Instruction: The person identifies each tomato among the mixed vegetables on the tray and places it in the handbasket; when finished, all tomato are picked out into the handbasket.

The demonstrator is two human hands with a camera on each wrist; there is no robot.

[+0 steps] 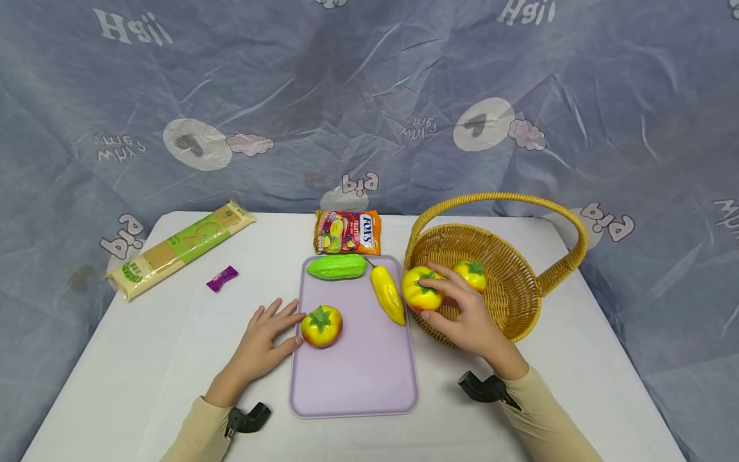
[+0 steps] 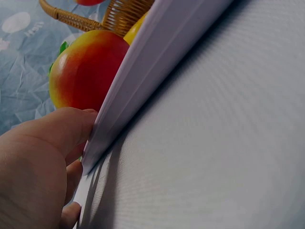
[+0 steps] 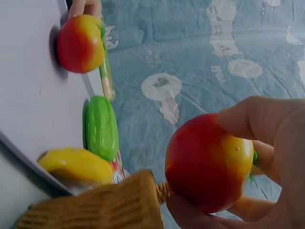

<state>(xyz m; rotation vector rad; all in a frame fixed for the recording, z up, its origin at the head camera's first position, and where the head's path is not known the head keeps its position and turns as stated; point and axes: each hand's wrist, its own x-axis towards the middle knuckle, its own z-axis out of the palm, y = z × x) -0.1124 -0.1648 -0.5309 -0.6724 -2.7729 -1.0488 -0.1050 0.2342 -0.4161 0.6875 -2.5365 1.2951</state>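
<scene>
Blue-grey printed cloth backdrop point(image 1: 346, 96): hangs wrinkled beyond the far edge and down both sides.
White-topped table point(image 1: 150, 385): spreads beneath the whole scene.
Tan woven wicker basket with a tall arched handle point(image 1: 522, 292): stands at the right.
Pale purple rectangular tray point(image 1: 358, 385): lies flat at center, left of the basket.
Long clear plastic packet with a green label point(image 1: 181, 250): rests at the far left.
Right hand point(image 1: 467, 317): grasps a glossy yellow-and-red round fruit with a green leafy top point(image 1: 418, 292) between thumb and fingers, at the basket's left rim.
Left hand point(image 1: 268, 340): grips nothing that shows, fingers extended at the tray's left edge, close by a matching tray fruit point(image 1: 322, 327); whether they touch it is unclear.
Orange-and-red plastic sweets bag point(image 1: 348, 232): lies just beyond the tray's far edge.
Round fruits: work appears partway, with one basket fruit point(image 1: 473, 279) inside, one in hand and one on the tray; whether the held one is going in or coming out cannot be told.
Bright green ridged oblong vegetable point(image 1: 337, 267): on the tray's far end.
Yellow tapered vegetable point(image 1: 387, 295): along the tray's right side, toward the far end.
Small purple wrapped candy point(image 1: 222, 278): on the table, near side of the packet.
</scene>
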